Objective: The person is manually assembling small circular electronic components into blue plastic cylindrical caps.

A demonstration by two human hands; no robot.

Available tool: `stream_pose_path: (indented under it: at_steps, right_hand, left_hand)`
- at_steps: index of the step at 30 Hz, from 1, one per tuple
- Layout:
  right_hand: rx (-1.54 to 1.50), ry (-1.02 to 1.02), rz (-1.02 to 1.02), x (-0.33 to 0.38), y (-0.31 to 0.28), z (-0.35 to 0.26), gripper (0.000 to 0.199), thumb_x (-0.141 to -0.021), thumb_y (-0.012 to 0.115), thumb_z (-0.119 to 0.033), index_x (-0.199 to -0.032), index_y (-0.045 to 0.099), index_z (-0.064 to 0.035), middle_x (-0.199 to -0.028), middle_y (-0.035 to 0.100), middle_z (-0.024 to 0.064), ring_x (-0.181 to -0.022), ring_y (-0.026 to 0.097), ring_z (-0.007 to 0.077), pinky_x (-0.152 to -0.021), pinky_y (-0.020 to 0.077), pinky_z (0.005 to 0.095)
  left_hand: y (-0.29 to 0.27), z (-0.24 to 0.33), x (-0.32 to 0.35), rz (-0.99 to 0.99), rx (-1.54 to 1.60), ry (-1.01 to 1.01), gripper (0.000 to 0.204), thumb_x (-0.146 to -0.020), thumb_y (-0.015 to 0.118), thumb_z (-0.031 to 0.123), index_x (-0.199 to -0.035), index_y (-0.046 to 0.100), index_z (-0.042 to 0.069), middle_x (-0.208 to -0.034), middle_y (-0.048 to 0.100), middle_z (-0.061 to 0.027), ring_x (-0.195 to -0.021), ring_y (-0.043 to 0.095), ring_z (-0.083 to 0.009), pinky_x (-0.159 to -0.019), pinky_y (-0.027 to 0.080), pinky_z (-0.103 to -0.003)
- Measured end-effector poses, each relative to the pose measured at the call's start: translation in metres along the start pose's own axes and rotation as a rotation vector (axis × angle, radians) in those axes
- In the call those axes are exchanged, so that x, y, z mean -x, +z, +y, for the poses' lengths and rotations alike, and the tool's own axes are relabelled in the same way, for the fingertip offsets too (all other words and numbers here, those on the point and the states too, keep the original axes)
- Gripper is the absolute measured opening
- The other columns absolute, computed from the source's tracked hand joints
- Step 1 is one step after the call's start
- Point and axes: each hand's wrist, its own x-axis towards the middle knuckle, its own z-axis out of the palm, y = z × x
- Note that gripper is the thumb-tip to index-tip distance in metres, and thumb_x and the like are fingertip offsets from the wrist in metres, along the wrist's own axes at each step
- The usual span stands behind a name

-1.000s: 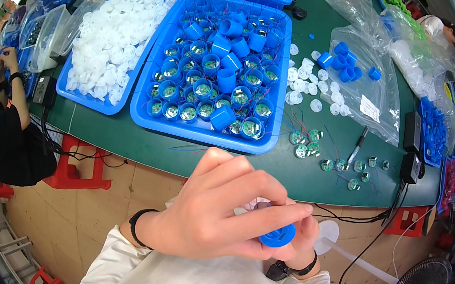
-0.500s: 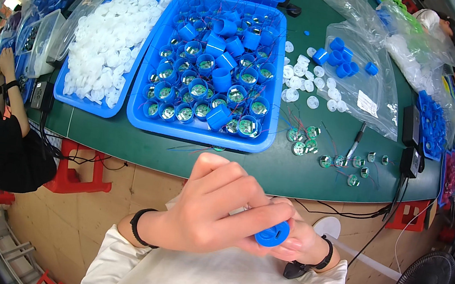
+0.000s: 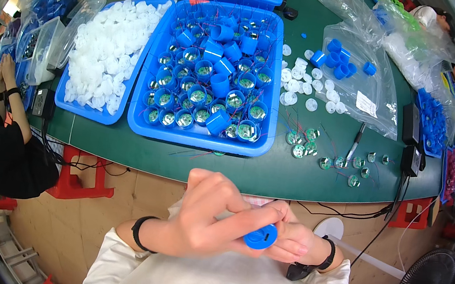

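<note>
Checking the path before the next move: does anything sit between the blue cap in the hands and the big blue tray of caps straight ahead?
Nothing visible does. Both hands hold the blue cap near the body; only bare green table edge lies between it and the big blue tray.

The cap (image 3: 260, 236) is a small round piece of bright blue plastic, held low before the person's chest, below the near edge of the table (image 3: 269, 176). It tilts so its flat round face, marked by a small slot, shows toward the camera. Fingers cover its left side and wrap beneath it.
</note>
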Motion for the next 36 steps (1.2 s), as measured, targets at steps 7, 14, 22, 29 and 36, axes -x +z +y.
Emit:
stream_pose_path:
  at_steps: [7, 14, 22, 29, 36]
  right_hand:
    - [0.554, -0.369, 0.477, -0.009, 0.030, -0.055, 0.030, -0.093, 0.048, -0.014, -0.114, 0.057, 0.0055, -0.112, 0.061, 0.0232, -0.047, 0.052, 0.0101, -0.047, 0.0449, 0.0220]
    - [0.666, -0.438, 0.540, 0.023, 0.011, -0.075, 0.021, -0.091, 0.048, -0.011, -0.099, 0.061, 0.0024, -0.090, 0.066, 0.0157, -0.052, 0.053, 0.0134, -0.049, 0.0441, 0.0245]
    - [0.796, -0.381, 0.545, 0.025, 0.009, -0.089, 0.018, -0.090, 0.051, -0.010, -0.095, 0.063, 0.0019, -0.084, 0.065, 0.0123, -0.058, 0.055, 0.0132, -0.056, 0.0451, 0.0244]
    - [2.295, -0.542, 0.668, 0.006, -0.026, -0.089, 0.023, -0.071, 0.070, -0.005, -0.091, 0.060, -0.0018, -0.090, 0.054, 0.0092, -0.086, 0.052, 0.0286, -0.073, 0.0461, 0.0364]
    - [2.491, -0.513, 0.538, -0.004, -0.034, -0.089, 0.020, -0.068, 0.071, -0.005, -0.083, 0.058, -0.0022, -0.095, 0.053, 0.0074, -0.088, 0.051, 0.0277, -0.074, 0.0462, 0.0374]
  left_hand:
    - [-0.026, -0.016, 0.004, 0.018, 0.052, -0.379, 0.040, -0.062, 0.074, -0.005, -0.098, 0.059, 0.003, -0.092, 0.050, -0.0079, -0.082, 0.056, -0.0191, -0.081, 0.046, -0.028]
    - [-0.064, -0.105, 0.010, 0.479, -0.380, -0.532, 0.032, -0.080, 0.063, 0.001, -0.110, 0.056, -0.002, -0.107, 0.059, -0.0114, -0.100, 0.057, -0.0201, -0.088, 0.043, -0.033]
    - [-0.070, -0.145, 0.003, 0.240, -0.446, -0.614, 0.032, -0.081, 0.065, 0.009, -0.112, 0.059, 0.000, -0.111, 0.061, -0.0120, -0.108, 0.055, -0.0220, -0.096, 0.038, -0.033]
    - [-0.019, -0.049, -0.006, 0.252, -0.479, -0.262, 0.023, -0.076, 0.062, -0.002, -0.098, 0.060, 0.000, -0.096, 0.060, -0.0125, -0.091, 0.057, -0.0265, -0.083, 0.043, -0.034]
    - [0.038, -0.019, 0.029, -0.357, 0.128, -0.390, 0.016, -0.076, 0.067, 0.006, -0.091, 0.063, 0.006, -0.083, 0.060, -0.0070, -0.075, 0.057, -0.0239, -0.067, 0.044, -0.034]
